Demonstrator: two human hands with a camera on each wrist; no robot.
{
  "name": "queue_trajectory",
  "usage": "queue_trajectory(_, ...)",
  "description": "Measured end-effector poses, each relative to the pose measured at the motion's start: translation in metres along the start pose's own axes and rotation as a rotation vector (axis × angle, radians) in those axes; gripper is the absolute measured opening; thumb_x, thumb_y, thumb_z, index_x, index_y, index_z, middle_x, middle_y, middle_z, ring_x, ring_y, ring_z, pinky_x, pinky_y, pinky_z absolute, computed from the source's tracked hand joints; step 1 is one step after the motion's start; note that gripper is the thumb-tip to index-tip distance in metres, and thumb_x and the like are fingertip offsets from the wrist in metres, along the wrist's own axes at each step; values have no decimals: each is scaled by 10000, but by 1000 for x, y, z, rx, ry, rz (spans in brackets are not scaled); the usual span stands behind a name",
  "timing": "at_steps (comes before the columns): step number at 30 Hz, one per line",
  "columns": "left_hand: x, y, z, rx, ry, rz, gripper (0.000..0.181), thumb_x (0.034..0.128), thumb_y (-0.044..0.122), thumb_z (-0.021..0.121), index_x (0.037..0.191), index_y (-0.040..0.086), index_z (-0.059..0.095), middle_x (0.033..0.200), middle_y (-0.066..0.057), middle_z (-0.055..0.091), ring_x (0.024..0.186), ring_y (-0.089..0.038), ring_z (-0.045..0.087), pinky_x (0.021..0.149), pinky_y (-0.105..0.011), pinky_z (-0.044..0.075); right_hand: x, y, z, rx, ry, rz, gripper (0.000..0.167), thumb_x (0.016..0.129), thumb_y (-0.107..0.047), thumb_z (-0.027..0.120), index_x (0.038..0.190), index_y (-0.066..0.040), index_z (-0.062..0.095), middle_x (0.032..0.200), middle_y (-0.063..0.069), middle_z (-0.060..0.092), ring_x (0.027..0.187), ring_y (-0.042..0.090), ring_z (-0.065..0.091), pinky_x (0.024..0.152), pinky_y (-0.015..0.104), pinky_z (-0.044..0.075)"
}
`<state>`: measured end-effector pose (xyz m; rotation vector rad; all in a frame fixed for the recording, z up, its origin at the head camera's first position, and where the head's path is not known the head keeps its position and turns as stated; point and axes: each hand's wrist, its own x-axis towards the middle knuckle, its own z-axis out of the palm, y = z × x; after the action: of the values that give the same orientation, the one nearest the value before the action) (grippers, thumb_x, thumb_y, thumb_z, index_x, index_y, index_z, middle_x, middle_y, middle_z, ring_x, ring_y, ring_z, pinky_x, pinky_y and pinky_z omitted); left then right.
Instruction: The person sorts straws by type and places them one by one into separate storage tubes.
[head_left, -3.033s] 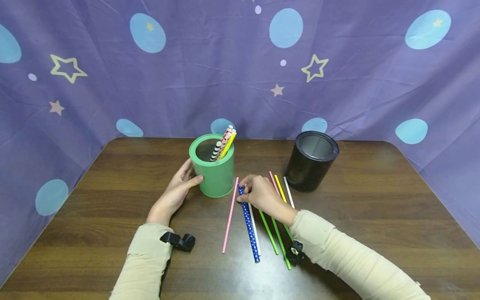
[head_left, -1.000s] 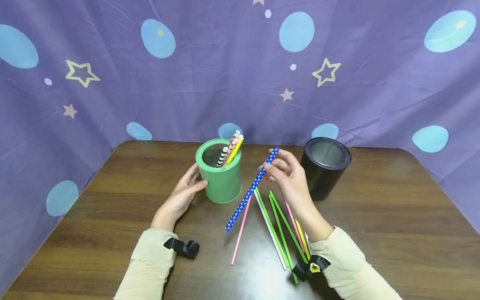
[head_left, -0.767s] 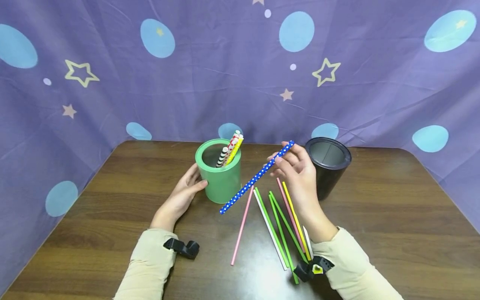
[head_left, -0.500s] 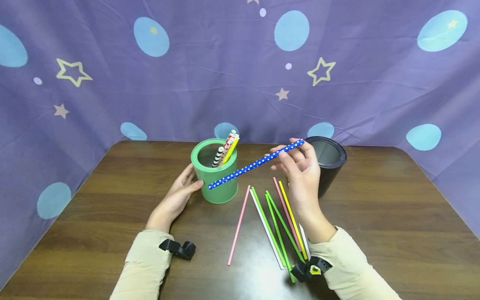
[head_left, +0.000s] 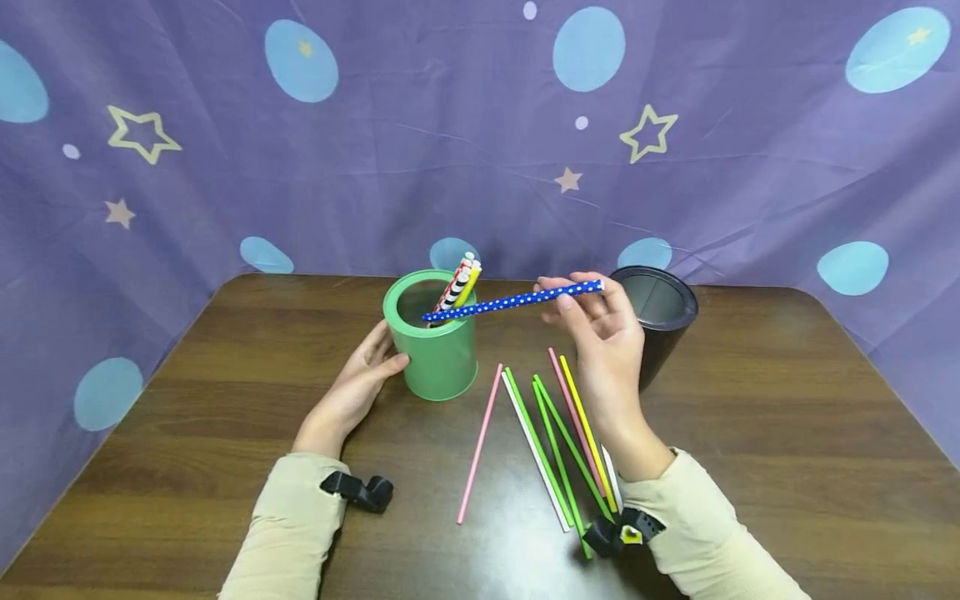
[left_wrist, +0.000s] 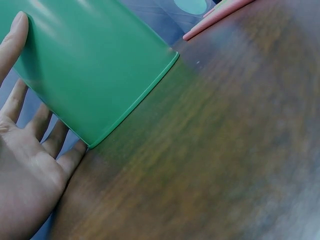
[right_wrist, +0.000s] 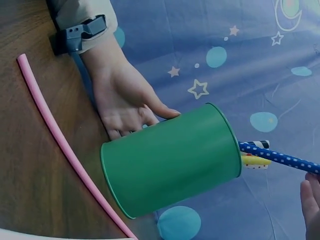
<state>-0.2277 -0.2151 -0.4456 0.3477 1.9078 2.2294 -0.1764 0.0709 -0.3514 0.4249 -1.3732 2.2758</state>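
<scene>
— Far end of the blue polka-dot straw [head_left: 495,306] is swinging up since half a second ago. It's not crossing the side of the green can [head_left: 441,367] anymore, it's lining up with the mouth now.

— So what's that changing?

— I'd say the carrying part is nearly wrapping up: the can's wall isn't getting in the way now. Can't really tell if the tip is dipping inside or just hovering over the near rim, though.

— And the grip?

— Right hand [head_left: 609,358] is pinching it close to the right end, thumb on the near side, fingers behind. Most of the straw is sticking out past them toward the can, almost level, free end tilting a bit low.

— Other hand doing anything?

— Left hand [head_left: 352,390] is bracing the can, thumb resting on the wall, fingers spreading apart down its side. Yellow straw [head_left: 469,283] is already leaning in there with others, and a pink straw [head_left: 480,446] is lying on the table [head_left: 225,417] just in front.
</scene>
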Motion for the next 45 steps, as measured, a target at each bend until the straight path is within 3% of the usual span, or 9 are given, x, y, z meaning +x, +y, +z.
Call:
queue_trajectory(9,2,3,1,0,1,17,807,953,61,618,1574,6,106,1630,-175,124,1498,-268,85,1202,-460,51,-7,9,4,-146,-103,58,239,964,18,593,1192,62,647,1093,98,727,1043,247,671,840,361,558)
queue_trajectory(18,1,3,0,5,1,21,809,951,43,607,1571,-5,90,1633,-183,104,1498,-285,80,1202,-463,58,-10,14,7,-158,-85,125,261,942,43,614,1187,133,631,1018,44,728,860,177,709,825,383,569)
queue_trajectory(27,1,2,-1,6,-5,25,808,953,46,605,1570,-9,86,1634,-181,94,1499,-287,68,1200,-472,50,-12,13,7,-158,-129,97,319,929,51,620,1241,117,610,989,62,738,894,210,708,794,323,568)
queue_trajectory(34,1,1,0,5,-2,21,814,956,45,607,1574,1,80,1637,-174,85,1499,-284,68,1201,-465,49,-11,14,5,-171,-151,83,319,924,48,631,1237,107,615,1055,224,694,912,218,701,799,312,564)
queue_trajectory(39,2,1,0,4,-4,22,816,956,44,608,1574,0,77,1637,-177,79,1499,-290,64,1202,-462,46,-11,14,4,-173,-152,79,312,923,48,631,1227,117,615,1038,181,708,911,221,701,797,305,561)
queue_trajectory(45,2,0,0,2,-5,17,821,956,49,613,1573,-1,74,1638,-175,79,1500,-289,66,1202,-460,47,-6,8,0,-232,-169,59,282,922,59,625,1198,119,623,1055,231,694,895,215,706,802,342,568)
